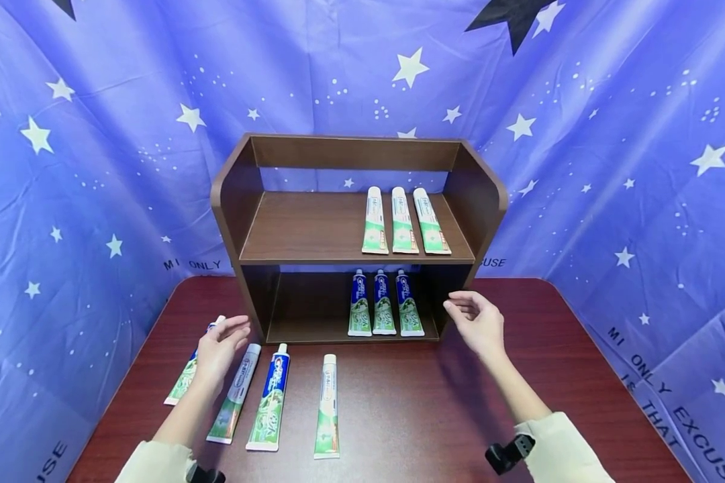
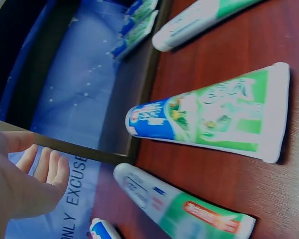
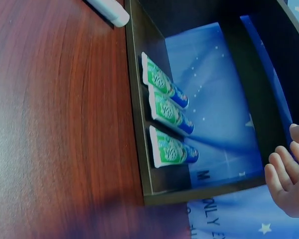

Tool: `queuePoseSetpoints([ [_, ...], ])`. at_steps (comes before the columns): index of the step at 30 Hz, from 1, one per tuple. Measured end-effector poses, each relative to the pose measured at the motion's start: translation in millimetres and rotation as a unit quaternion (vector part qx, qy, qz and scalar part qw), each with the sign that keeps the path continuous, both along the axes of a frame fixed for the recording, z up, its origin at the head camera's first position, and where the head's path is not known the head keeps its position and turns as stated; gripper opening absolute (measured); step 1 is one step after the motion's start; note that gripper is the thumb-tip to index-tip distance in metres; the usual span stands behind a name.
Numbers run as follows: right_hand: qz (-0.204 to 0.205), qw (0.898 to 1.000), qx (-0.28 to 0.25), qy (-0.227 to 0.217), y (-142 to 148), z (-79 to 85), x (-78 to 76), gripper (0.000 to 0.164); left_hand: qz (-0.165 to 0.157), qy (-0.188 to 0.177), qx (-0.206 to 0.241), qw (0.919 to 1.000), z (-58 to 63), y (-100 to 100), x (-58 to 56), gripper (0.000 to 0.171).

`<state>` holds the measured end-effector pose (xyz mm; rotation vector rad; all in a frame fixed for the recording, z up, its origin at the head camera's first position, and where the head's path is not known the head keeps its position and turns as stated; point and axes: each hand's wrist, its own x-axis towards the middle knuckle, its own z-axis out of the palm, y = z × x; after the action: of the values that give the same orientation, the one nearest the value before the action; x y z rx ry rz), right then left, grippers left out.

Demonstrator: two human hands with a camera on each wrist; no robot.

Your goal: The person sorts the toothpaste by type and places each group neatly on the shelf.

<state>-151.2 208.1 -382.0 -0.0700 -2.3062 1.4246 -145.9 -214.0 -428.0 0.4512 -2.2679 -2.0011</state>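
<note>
My left hand point(image 1: 220, 347) hovers with loosely bent fingers by the shelf's lower left corner and holds nothing. Behind it, partly hidden, lies a blue, white and green toothpaste tube point(image 1: 184, 381). To its right rest a white-and-green tube point(image 1: 235, 396), a blue-and-green tube point(image 1: 270, 401) and another white-and-green tube point(image 1: 327, 409), caps toward the shelf. My right hand point(image 1: 477, 325), empty and loosely bent, is beside the right side of the brown two-tier shelf point(image 1: 308, 228). Three white-and-green tubes point(image 1: 404, 221) lie on the upper tier; three blue-and-green tubes point(image 1: 383, 305) lie on the lower.
The shelf stands at the back of a dark red wooden table point(image 1: 411, 402). A blue curtain point(image 1: 332, 67) with white stars hangs behind and at both sides. On the upper tier, bare board point(image 1: 302, 225) shows left of the tubes.
</note>
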Motion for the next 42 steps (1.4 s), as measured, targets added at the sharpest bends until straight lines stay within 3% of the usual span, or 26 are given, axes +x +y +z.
queuePoseSetpoints([
  [4,-0.023,1.000,0.014,0.017,-1,12.6,9.6,0.020,-0.016,-0.019,-0.025,0.9994,-6.7,2,6.8,0.038],
  [12,-0.043,0.997,0.009,0.065,9,19.2,12.7,0.019,-0.039,-0.008,-0.079,0.9961,-20.0,17,15.2,0.031],
  [19,-0.038,0.998,-0.009,0.052,18,18.6,7.3,0.021,-0.084,-0.007,-0.147,0.9856,-27.8,39,21.4,0.027],
  [26,0.012,0.996,-0.076,0.034,35,5.4,-9.0,0.026,-0.128,0.014,-0.135,0.9825,-36.5,59,26.1,0.027],
  [29,0.044,0.995,-0.084,0.035,44,-3.8,-18.5,0.030,-0.140,0.018,-0.151,0.9785,-40.5,66,27.1,0.025],
  [36,0.092,0.995,-0.018,-0.031,57,-6.4,-27.3,0.039,-0.169,-0.005,-0.166,0.9715,-45.6,84,33.2,0.024],
  [42,0.093,0.993,0.030,-0.059,58,2.7,-31.6,0.038,-0.180,0.004,-0.178,0.9674,-53.1,95,35.3,0.026],
])
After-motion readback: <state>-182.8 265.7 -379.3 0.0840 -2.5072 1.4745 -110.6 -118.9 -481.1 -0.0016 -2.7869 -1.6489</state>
